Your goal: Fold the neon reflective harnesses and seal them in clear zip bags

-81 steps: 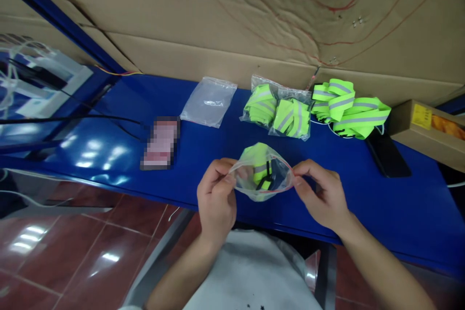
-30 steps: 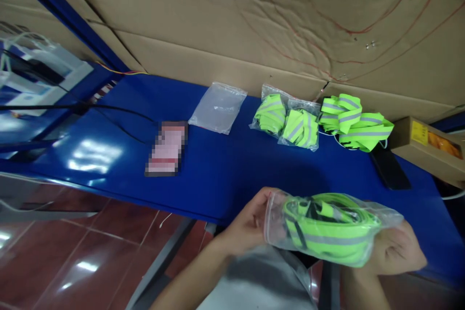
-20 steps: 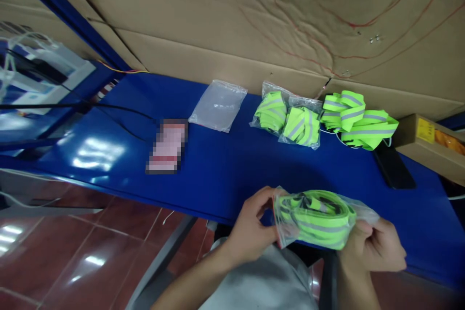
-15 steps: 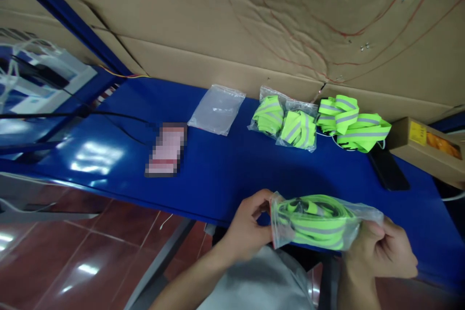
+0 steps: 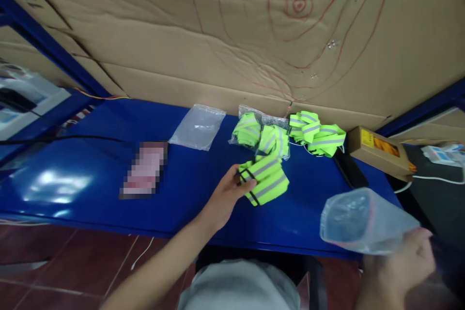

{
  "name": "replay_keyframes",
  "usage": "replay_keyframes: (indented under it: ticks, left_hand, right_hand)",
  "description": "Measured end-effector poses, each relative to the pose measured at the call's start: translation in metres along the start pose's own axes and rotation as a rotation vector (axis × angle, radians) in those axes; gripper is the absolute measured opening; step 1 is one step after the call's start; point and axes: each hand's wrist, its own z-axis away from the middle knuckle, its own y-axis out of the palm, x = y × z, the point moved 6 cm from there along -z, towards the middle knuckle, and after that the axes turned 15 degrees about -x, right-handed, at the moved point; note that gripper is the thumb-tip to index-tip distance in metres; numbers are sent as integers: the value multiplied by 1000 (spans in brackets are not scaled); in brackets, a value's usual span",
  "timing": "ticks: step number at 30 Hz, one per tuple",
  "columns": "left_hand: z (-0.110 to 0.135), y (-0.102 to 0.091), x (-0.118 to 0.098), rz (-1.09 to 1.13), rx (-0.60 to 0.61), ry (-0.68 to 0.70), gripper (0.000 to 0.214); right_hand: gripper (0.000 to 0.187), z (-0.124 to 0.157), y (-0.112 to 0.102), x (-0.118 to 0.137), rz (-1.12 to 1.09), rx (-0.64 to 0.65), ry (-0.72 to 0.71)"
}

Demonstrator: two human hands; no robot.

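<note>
My left hand (image 5: 232, 189) is closed on a folded neon-yellow reflective strap (image 5: 271, 184) with grey stripes and black edging, held over the desk. In my right hand (image 5: 414, 256), somewhat blurred, is a clear plastic zip bag (image 5: 352, 220), gripped at its closed end, with the mouth gaping toward the left and nothing inside. Beyond the held strap lie two bagged reflective straps (image 5: 247, 130). Loose reflective straps (image 5: 325, 138) are heaped to their right.
A flat clear bag (image 5: 199, 127) and a pixelated phone-shaped object (image 5: 144, 169) lie on the blue desk (image 5: 203, 169). On the right are a black phone (image 5: 350, 169) and a cardboard box (image 5: 378, 152). Cardboard panels (image 5: 163, 34) stand behind; a black cable (image 5: 72, 138) crosses the left.
The strap has come out of the plastic bag. My left hand has carried it up and forward over the desk, while my right hand has moved away to the right with the emptied bag.
</note>
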Motion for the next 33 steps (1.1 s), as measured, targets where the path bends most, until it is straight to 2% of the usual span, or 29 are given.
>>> replay_keyframes:
  ticks: [3, 5, 6, 8, 10, 13, 14, 16, 19, 21, 22, 24, 25, 27, 30, 32, 33]
  left_hand:
    - [-14, 54, 5, -105, 114, 159, 26]
    - [-25, 92, 11, -107, 119, 243, 20]
    - [-30, 109, 12, -109, 127, 282, 24]
    - [-38, 134, 7, -97, 105, 380, 33]
    - [-39, 142, -4, -83, 91, 472, 41]
    - [-23, 125, -11, -108, 122, 540, 42]
    - [-14, 115, -8, -138, 146, 524, 41]
    - [6, 93, 7, -215, 199, 408, 46]
    - [34, 67, 24, -250, 280, 291, 79]
    - [39, 53, 18, -214, 292, 239, 78]
    - [36, 46, 10, -191, 284, 204, 70]
    - [19, 27, -21, -165, 232, 133, 59]
    - [8, 18, -40, -202, 242, 101, 61]
    - [-17, -3, -89, -269, 206, 132, 55]
    - [-48, -36, -157, -195, -29, 310, 39]
    - [-57, -53, -180, -15, -247, 475, 25]
    - [-58, -59, -181, 86, -341, 528, 22]
  right_hand:
    - [57, 16, -8, -12, -11, -137, 90]
    - [53, 27, -7, -18, -29, -125, 184]
    - [51, 31, -6, -20, -39, -104, 230]
    - [49, 39, -9, -21, -32, -74, 289]
    - [48, 44, -15, -21, 16, -64, 311]
    - [42, 47, -23, -18, 123, -35, 265]
    - [41, 48, -23, -15, 161, -13, 237]
    - [41, 50, -19, -9, 214, 15, 194]
    - [43, 61, -1, 0, 174, 79, 229]
    - [40, 74, 18, 6, 102, 181, 295]
    - [39, 82, 29, 9, 63, 255, 327]
    - [44, 98, 48, 16, -22, 424, 376]
    - [47, 104, 56, 18, -55, 511, 388]
    - [50, 114, 66, 21, -73, 665, 383]
    - [47, 120, 70, 19, -13, 775, 358]
    - [46, 120, 69, 16, 19, 798, 360]
    - [46, 121, 69, 15, 34, 804, 362]
